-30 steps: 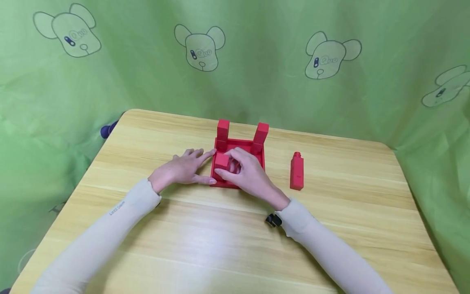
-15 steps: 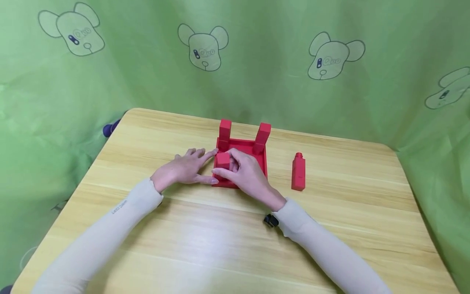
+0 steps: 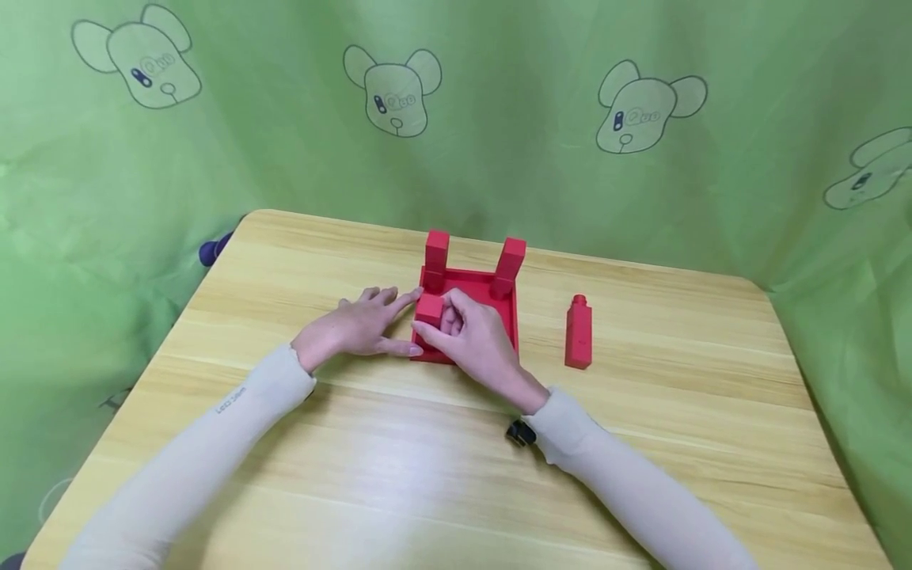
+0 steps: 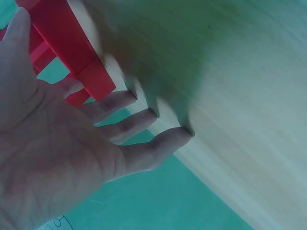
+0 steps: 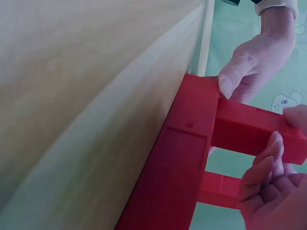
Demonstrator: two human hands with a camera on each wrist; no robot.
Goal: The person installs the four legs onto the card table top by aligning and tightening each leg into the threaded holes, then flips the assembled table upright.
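A square red base (image 3: pixel 470 282) with raised edges sits on the table, looking like a small upturned stool. Two red square legs, the back left leg (image 3: pixel 437 255) and the back right leg (image 3: pixel 510 261), stand up from its far corners. My right hand (image 3: pixel 484 340) pinches the near-left leg (image 3: pixel 429 307) between thumb and fingers by its upper end; the right wrist view shows this leg (image 5: pixel 247 127) upright on the base. My left hand (image 3: pixel 359 324) lies spread along the base's left side, thumb and index finger at its edge, the other fingertips on the table.
A loose red leg (image 3: pixel 579 336) with a threaded end lies to the right of the base. The wooden table (image 3: pixel 677 443) meets a green curtain (image 3: pixel 499 158) printed with bear heads behind and at both sides.
My right hand's fingers have shifted a little round the near-left leg, and its wrist has moved slightly left. The left hand stays in place at the base's edge.
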